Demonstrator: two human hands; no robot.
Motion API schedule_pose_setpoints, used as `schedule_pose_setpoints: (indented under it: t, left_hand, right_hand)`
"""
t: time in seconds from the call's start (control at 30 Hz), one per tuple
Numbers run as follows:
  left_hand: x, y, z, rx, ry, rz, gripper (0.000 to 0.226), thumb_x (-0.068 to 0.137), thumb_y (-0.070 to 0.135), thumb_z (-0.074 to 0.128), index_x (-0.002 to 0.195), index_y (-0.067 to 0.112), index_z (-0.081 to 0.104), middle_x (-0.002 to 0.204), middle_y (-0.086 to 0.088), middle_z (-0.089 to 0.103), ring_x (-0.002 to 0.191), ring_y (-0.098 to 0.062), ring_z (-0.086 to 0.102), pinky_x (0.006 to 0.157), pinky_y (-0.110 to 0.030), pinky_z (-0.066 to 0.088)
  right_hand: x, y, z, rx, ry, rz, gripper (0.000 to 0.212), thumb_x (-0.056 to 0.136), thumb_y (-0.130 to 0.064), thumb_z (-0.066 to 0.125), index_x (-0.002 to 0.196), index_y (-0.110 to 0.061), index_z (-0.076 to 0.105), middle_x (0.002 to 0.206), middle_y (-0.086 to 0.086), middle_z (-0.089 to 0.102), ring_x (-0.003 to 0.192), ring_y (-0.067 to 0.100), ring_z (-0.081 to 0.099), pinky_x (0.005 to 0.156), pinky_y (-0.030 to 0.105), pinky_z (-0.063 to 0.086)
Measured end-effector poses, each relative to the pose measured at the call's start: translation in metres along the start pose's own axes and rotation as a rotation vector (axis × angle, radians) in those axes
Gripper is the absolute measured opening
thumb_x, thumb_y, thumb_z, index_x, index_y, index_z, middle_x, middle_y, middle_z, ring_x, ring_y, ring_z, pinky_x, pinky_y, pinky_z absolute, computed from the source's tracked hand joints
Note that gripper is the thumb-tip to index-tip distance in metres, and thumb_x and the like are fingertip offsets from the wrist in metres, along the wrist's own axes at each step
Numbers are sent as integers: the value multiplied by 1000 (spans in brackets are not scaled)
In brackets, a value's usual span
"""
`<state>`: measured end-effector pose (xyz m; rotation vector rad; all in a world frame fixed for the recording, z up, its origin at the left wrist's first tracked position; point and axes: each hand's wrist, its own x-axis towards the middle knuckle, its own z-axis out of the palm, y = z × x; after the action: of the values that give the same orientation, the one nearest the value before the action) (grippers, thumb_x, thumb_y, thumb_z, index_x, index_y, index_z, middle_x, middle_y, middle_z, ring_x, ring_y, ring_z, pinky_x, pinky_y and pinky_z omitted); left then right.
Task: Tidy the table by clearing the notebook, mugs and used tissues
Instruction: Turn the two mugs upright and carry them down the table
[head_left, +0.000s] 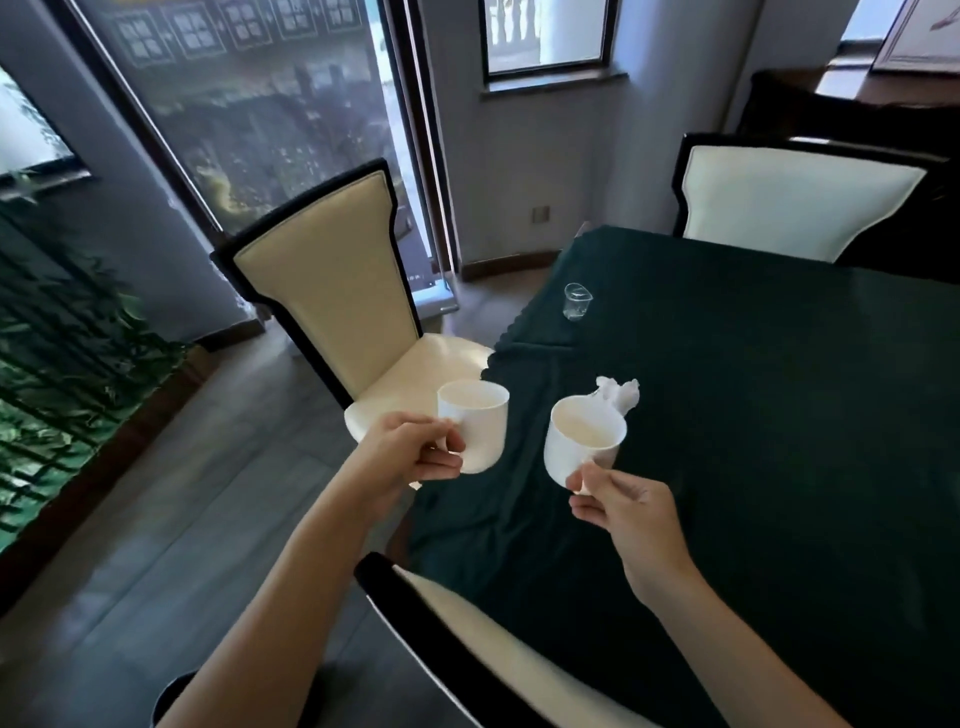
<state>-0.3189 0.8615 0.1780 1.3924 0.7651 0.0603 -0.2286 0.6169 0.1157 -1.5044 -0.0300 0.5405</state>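
Room: green tabletop (753, 415), pale chairs.
Left hand (410, 454): pinches left mug (475, 431) handle.
Right hand (623, 512): pinches right mug (584, 447) handle.
Mugs: hard, breakable; hold handles.
Tissue (618, 397): soft, light.

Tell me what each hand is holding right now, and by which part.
The left hand holds a white mug by its handle. The right hand holds another white mug, also by the handle.

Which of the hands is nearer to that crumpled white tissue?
Right. The right hand is just below the tissue, behind its mug; the left hand is farther left, off the table edge.
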Motion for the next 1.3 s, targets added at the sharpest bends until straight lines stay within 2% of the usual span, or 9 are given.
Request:
schedule_pose_setpoints:
  t: [0.1,0.27,0.37,0.53,0.67,0.87,1.0,1.17,1.3]
  left_hand:
    - [37,-16,-2,30,-18,-106,29,104,6,60,82,-5,75,72,-7,75,61,-17,76,62,-28,66]
    - [85,-46,-3,83,-37,-247,19,102,5,61,94,-9,72,80,-12,75,66,-20,75,63,-30,66]
    - [104,-62,-3,114,-45,-296,17,99,3,63,92,-9,73,85,-15,76,72,-22,74,65,-32,68]
    - [121,-91,-7,57,-75,-316,18,98,4,66,89,-7,77,93,-16,77,81,-25,76,72,-33,67]
    - [125,-114,-12,-15,-94,-320,21,102,6,63,94,-8,77,95,-16,78,81,-24,77,73,-32,67]
    - [121,-146,-36,-56,-242,-300,22,103,10,66,96,-4,83,95,-14,83,88,-25,81,79,-32,66]
    - [121,-155,-44,27,-278,-277,16,101,13,69,103,4,82,99,-9,85,92,-25,82,79,-31,66]
    - [123,-161,-56,270,-411,-214,13,99,19,73,100,15,85,96,-12,84,93,-21,80,80,-27,65]
    - [134,-151,-70,489,-480,-131,12,94,23,79,104,20,85,91,1,85,87,-16,78,78,-26,63]
  right_hand:
    - [23,20,10,-47,35,86,31,100,-19,67,75,-9,83,88,14,81,74,21,74,84,38,65]
    - [47,52,30,-169,86,218,31,99,-23,68,76,-8,81,80,3,80,71,19,79,88,41,65]
    - [56,66,39,-227,105,265,32,99,-26,67,74,-11,81,77,0,79,70,19,81,88,41,65]
    - [58,88,53,-238,146,301,34,98,-24,66,69,-14,81,76,-4,79,72,16,81,88,43,65]
    - [55,103,64,-182,161,325,33,98,-22,68,70,-16,83,80,-3,81,77,15,81,85,38,66]
    - [47,114,77,-139,178,391,30,97,-20,72,70,-18,84,85,1,83,86,18,80,81,34,66]
    - [42,114,83,-178,173,448,22,94,-19,74,76,-13,86,87,3,83,86,15,79,77,29,66]
    - [31,112,92,-163,230,498,20,95,-18,75,79,-10,85,95,13,83,94,22,79,75,27,63]
    - [26,107,85,-257,223,468,9,91,-18,78,86,-19,85,89,0,84,92,18,79,75,24,63]
